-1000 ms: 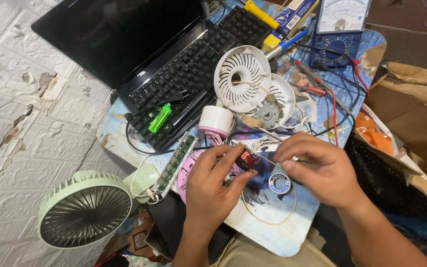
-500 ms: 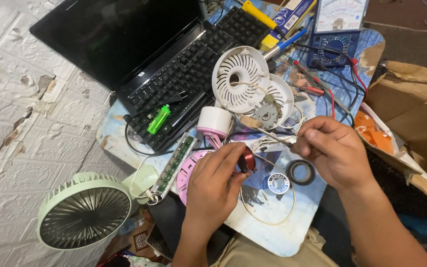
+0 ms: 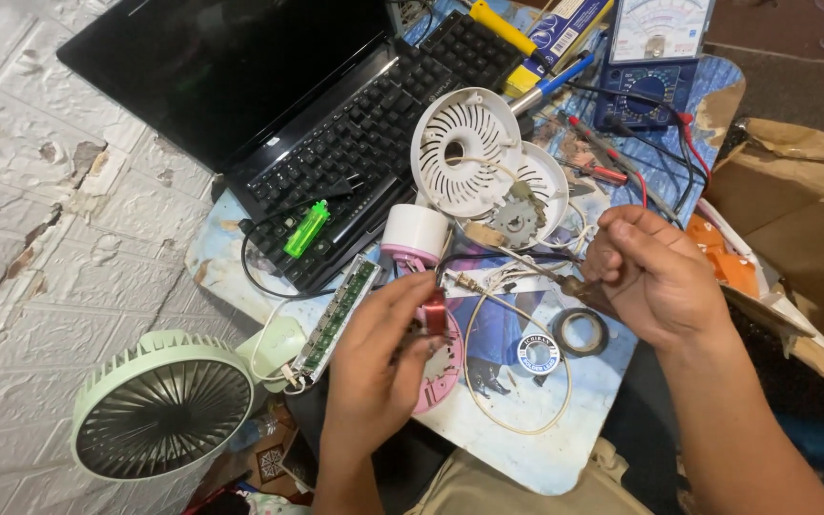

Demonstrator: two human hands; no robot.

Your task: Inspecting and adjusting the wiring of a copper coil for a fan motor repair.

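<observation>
- The bench point(image 3: 545, 448) is a small low table with a light blue picture top, and it is full of fan parts and tools.
- The floor under it has a white bumpy cover with cracks.
- Far left of the fingers stands a pale green fan point(image 3: 159, 405) on the floor.
- Up and left of the fingers lies an open black laptop point(image 3: 336, 124) with a small green lighter point(image 3: 306, 229) on its keys.
- Just left of the fingers lies a long thin green circuit board point(image 3: 336, 315).
- The left hand point(image 3: 374, 372) has its fingers point(image 3: 410, 296) closed around a small red coil part point(image 3: 434, 312).
- The red coil part is short and round, wound with shiny red wire, and it seems to stand with its long side up and down.
- It sits over a pink round fan piece point(image 3: 441, 377).
- Just above those fingers is a white and pink cup-shaped part point(image 3: 414, 234).
- Further up lie two white round fan grilles point(image 3: 479, 157).
- A white wire loops on the bench between the two hands, near a small round tin point(image 3: 537, 351) and a roll of black tape point(image 3: 579, 331).
- The right hand point(image 3: 655, 277) is curled shut on a thin soldering tool point(image 3: 565, 279), whose tip points left toward the red coil part.
- Above the right hand sits a blue meter point(image 3: 655, 57).
- Right of that hand is a brown cardboard box point(image 3: 803, 210).
</observation>
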